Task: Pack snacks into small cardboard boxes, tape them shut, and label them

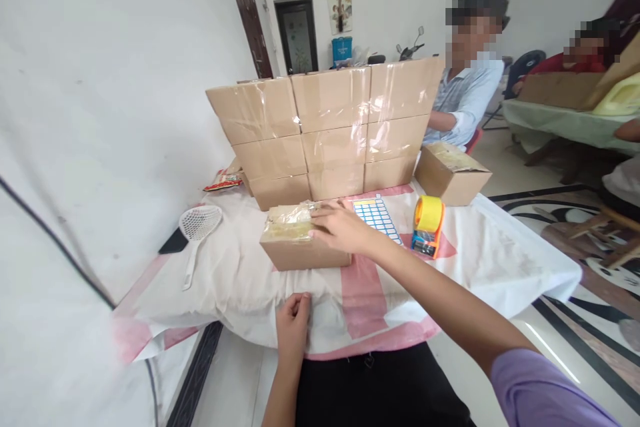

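A small cardboard box (305,255) with clear tape across its top sits near the front of the cloth-covered table. My right hand (343,227) lies on the right part of its top, fingers stretched out. Close to the table's front edge, my left hand (294,320) rests on the cloth with its fingers curled in; nothing shows in it. Right of the box is a sheet of blue-bordered labels (376,217), partly behind my right hand. Beside that sheet stands an orange tape dispenser (425,243) with a yellow roll.
Stacked taped cartons (333,137) form a wall across the table's back. Another carton (453,173) stands at the right. At the left lie a white slotted spoon (200,223), a dark flat object (173,241) and a red packet (223,180). A person (465,93) sits behind the cartons.
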`<control>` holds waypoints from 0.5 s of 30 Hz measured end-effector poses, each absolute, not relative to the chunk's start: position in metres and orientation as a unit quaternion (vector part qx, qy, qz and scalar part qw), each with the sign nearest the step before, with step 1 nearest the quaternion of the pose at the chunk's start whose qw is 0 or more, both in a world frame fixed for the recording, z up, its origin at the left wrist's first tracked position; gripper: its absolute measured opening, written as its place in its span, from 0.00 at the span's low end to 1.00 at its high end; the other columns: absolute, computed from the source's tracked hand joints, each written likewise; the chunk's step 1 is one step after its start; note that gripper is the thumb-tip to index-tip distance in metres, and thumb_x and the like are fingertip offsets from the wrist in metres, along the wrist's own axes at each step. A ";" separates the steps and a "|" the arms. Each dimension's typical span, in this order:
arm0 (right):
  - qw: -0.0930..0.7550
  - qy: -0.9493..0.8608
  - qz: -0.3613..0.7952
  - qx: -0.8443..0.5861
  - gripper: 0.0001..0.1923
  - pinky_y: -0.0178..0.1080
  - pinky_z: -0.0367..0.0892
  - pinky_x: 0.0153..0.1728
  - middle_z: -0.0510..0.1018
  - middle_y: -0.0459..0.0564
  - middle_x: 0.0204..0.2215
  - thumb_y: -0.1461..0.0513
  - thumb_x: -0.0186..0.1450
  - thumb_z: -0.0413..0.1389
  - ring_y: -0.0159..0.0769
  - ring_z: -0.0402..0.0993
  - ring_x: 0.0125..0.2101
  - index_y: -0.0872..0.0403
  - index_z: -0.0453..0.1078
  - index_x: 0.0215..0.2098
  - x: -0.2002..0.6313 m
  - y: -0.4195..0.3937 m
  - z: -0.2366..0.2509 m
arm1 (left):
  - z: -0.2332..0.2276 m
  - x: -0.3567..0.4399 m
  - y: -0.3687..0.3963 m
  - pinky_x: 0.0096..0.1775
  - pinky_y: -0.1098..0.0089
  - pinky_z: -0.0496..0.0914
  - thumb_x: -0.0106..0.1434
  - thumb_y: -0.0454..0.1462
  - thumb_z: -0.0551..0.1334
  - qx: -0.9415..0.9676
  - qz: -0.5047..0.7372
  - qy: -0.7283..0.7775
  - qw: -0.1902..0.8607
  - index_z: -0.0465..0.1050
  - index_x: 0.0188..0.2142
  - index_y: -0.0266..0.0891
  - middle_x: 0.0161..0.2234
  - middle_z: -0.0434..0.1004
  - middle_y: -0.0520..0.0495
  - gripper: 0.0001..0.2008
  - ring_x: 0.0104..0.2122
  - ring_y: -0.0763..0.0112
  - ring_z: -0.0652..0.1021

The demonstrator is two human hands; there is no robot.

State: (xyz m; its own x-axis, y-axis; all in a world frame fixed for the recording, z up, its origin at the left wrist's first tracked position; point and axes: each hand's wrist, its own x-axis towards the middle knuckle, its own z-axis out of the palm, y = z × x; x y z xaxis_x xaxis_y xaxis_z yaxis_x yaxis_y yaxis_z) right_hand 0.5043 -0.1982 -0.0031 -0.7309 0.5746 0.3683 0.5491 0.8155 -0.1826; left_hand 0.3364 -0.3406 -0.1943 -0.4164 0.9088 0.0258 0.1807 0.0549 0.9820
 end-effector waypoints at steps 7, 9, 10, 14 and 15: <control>0.253 -0.947 0.059 -0.190 0.16 0.48 0.55 0.59 0.79 0.52 0.57 0.57 0.75 0.52 0.46 0.63 0.65 0.48 0.76 0.56 0.547 -0.197 -0.017 | -0.198 0.339 -0.341 0.24 0.74 0.55 0.61 0.54 0.62 0.426 0.536 0.642 0.345 0.69 0.25 0.38 0.19 0.56 0.57 0.22 0.22 0.75 0.60; 0.249 -0.909 0.067 -0.329 0.15 0.48 0.56 0.59 0.81 0.53 0.55 0.58 0.75 0.52 0.45 0.68 0.61 0.48 0.78 0.53 0.565 -0.168 -0.013 | -0.202 0.339 -0.340 0.24 0.75 0.55 0.62 0.54 0.62 0.425 0.534 0.646 0.342 0.67 0.24 0.39 0.19 0.56 0.57 0.22 0.22 0.75 0.60; 0.232 -0.872 0.072 -0.425 0.14 0.47 0.58 0.58 0.81 0.54 0.53 0.58 0.75 0.52 0.45 0.70 0.59 0.50 0.78 0.52 0.575 -0.148 -0.011 | -0.204 0.338 -0.340 0.25 0.75 0.56 0.62 0.54 0.62 0.422 0.535 0.649 0.338 0.66 0.24 0.39 0.19 0.56 0.57 0.22 0.22 0.75 0.60; 0.093 -0.745 0.102 -0.652 0.15 0.44 0.69 0.51 0.80 0.58 0.51 0.57 0.74 0.54 0.46 0.76 0.51 0.57 0.75 0.52 0.606 -0.059 -0.011 | -0.211 0.336 -0.339 0.25 0.74 0.56 0.62 0.54 0.62 0.414 0.530 0.656 0.342 0.62 0.23 0.40 0.19 0.54 0.57 0.23 0.22 0.74 0.59; 0.066 -0.731 0.108 -0.670 0.15 0.46 0.71 0.51 0.79 0.58 0.51 0.57 0.73 0.56 0.45 0.77 0.50 0.57 0.74 0.52 0.611 -0.040 -0.015 | -0.212 0.335 -0.338 0.25 0.74 0.56 0.62 0.55 0.62 0.414 0.529 0.656 0.345 0.61 0.22 0.41 0.19 0.54 0.57 0.24 0.22 0.74 0.59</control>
